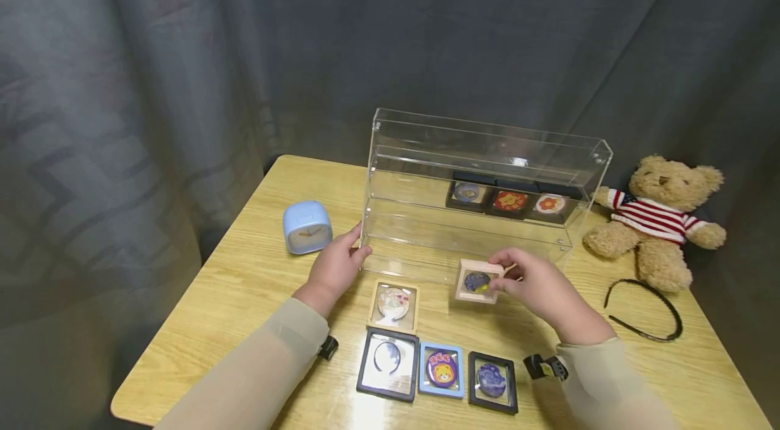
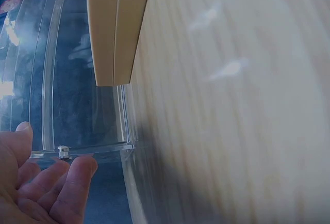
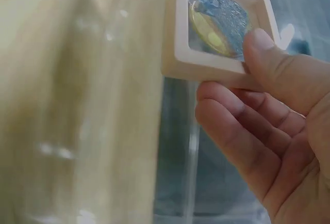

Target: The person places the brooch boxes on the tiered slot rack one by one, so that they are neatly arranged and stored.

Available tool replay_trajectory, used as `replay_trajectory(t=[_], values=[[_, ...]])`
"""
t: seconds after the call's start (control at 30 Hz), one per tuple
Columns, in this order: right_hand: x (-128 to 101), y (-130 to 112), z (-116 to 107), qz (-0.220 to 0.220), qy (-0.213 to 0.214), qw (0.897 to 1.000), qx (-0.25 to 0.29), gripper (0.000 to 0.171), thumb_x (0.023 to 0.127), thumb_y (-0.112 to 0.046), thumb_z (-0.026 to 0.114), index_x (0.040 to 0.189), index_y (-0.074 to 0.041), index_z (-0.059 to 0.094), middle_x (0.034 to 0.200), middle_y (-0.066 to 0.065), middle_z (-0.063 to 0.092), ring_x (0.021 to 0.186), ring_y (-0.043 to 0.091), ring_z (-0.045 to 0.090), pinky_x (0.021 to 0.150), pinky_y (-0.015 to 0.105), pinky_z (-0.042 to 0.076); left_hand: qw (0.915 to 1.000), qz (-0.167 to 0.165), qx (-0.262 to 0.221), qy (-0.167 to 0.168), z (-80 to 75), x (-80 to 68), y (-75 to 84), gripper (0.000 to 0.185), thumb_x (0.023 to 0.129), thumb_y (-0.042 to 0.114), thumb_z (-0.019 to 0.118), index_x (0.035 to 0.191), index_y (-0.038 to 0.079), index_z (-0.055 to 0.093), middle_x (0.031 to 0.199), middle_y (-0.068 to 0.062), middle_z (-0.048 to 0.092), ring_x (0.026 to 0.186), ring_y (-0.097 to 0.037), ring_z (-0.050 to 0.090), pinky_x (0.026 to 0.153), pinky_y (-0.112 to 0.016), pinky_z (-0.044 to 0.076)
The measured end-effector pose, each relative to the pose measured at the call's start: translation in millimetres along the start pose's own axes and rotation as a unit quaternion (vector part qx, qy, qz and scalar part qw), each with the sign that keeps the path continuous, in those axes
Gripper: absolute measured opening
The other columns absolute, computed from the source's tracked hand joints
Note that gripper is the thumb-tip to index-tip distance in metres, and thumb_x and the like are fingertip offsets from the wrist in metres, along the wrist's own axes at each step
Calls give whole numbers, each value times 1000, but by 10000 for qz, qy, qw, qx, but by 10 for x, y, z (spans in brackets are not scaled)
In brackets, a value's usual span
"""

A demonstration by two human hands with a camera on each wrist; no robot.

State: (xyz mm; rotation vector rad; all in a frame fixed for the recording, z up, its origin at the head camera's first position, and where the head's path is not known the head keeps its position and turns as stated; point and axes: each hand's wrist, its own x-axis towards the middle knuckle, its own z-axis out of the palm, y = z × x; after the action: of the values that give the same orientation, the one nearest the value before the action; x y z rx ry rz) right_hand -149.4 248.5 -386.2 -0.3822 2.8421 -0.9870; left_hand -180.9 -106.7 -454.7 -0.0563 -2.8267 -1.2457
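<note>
A clear acrylic display case (image 1: 487, 145) stands at the back of the wooden table (image 1: 256, 281), with three framed badges (image 1: 510, 200) on its steps. My left hand (image 1: 359, 245) pinches the case's front left corner. In the left wrist view, thumb and fingers (image 2: 77, 167) lie on either side of the clear edge (image 2: 93, 150). My right hand (image 1: 496, 275) holds a cream frame (image 1: 478, 281) with a blue and yellow badge just before the case. The thumb (image 3: 263, 43) presses the frame's (image 3: 178, 38) front, and the other fingers are behind it.
Before the case lie a cream framed badge (image 1: 394, 305), a black frame (image 1: 388, 362), a blue frame (image 1: 441, 369) and another black frame (image 1: 492, 380). A blue clock (image 1: 307, 227) stands left. A teddy bear (image 1: 658, 220) and a black headband (image 1: 642, 308) are right. Grey curtain behind.
</note>
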Motion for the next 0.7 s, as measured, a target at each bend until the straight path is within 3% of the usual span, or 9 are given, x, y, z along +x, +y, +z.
replay_trajectory(t=[0.3,0.53,0.7], values=[[-33,-34,-422,55,1054,9942,-201,31,95,-21,70,123,-12,64,102,11,68,84,24,65,62,37,51,10000,-38,-13,-37,-5,-2,5,59,98,31,65,152,30,42,143,-8,53,107,-24,62,89,-46,52],[-21,-27,-674,279,2168,9753,-314,34,97,-27,67,127,-12,64,113,12,65,85,20,61,56,27,48,9999,-49,-58,-71,-15,-6,21,59,98,30,65,152,29,42,142,-9,54,106,-24,62,88,-45,52],[1,35,-736,577,2343,9700,-278,38,97,-31,65,130,-12,63,121,13,63,94,23,61,59,26,48,9999,-68,-66,-64,-12,-5,12,59,98,31,66,152,29,42,142,-8,54,106,-23,62,87,-44,52]])
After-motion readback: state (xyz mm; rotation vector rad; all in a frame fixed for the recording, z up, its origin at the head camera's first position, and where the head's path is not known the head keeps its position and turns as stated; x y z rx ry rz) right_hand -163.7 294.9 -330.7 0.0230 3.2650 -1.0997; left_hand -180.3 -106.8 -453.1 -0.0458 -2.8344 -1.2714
